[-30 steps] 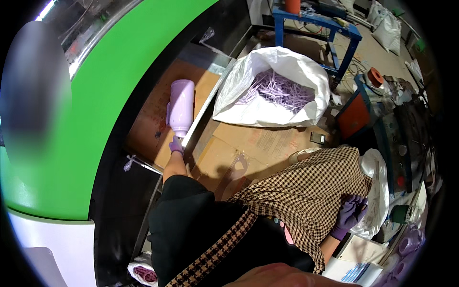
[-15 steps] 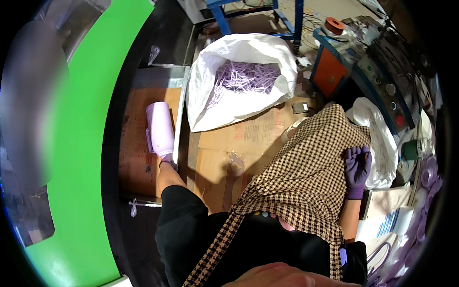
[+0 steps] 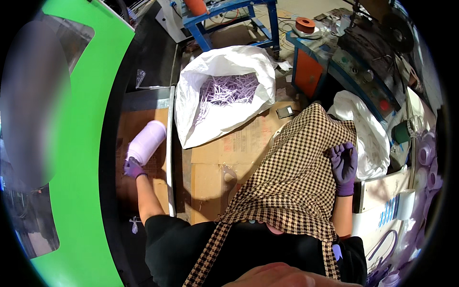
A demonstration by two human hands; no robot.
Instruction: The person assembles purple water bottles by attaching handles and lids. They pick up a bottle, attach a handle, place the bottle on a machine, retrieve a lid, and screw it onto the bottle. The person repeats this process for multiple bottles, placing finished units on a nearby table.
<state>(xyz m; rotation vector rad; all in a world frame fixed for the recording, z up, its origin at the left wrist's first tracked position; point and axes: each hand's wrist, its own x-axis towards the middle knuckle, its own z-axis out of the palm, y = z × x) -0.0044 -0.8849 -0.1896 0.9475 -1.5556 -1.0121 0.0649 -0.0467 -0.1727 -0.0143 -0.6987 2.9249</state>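
Note:
My left hand, in a purple glove, grips the lower end of a pale lilac plastic bottle held out over a brown cardboard sheet beside the green machine panel. My right hand, also gloved in purple, hangs at my right side with fingers loosely curled and nothing in it, next to a checked brown cloth draped over my front. A white sack full of thin lilac sticks lies open on the floor ahead.
Flattened cardboard covers the floor. A blue metal frame stands behind the sack. An orange and blue machine is at the right, with a white bag and several lilac spools at the far right edge.
My view has swung, so the sack and floor shifted. My left hand keeps hold of the lilac bottle and has tilted it. My right hand has risen a little at my side.

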